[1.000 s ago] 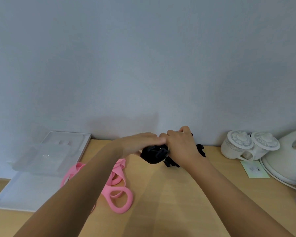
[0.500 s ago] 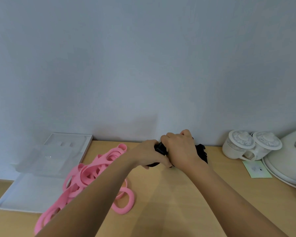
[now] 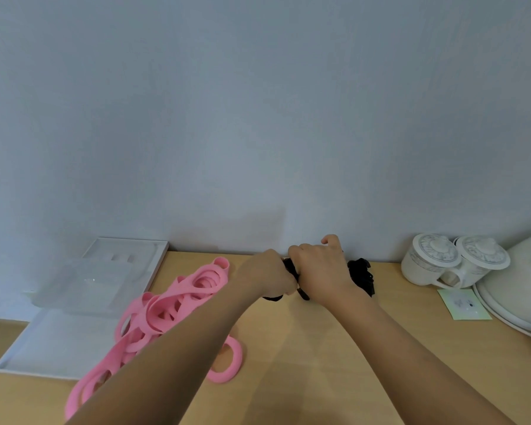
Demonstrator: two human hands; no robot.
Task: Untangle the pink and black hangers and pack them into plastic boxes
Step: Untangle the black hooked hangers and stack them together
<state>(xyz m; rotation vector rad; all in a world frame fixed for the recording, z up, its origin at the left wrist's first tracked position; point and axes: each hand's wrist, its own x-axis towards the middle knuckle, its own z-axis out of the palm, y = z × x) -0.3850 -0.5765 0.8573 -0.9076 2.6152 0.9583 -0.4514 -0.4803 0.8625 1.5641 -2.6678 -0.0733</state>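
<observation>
Both hands meet fist against fist near the back of the wooden table [image 3: 288, 357]. The left hand [image 3: 267, 277] and the right hand [image 3: 322, 268] each have their fingers curled tight round one clump of black hangers [image 3: 362, 276]. The clump shows between the fists and spills out past the right wrist; its pieces cannot be counted. Beside the left forearm lies one tangled heap of pink hangers [image 3: 178, 302], its loops too interlaced to count. Beyond that, one translucent plastic box [image 3: 83, 283] sits on one white tray [image 3: 43, 342]. Far right stand two lidded mugs [image 3: 431, 262], one white kettle [image 3: 515, 289] and one green card [image 3: 463, 305].
</observation>
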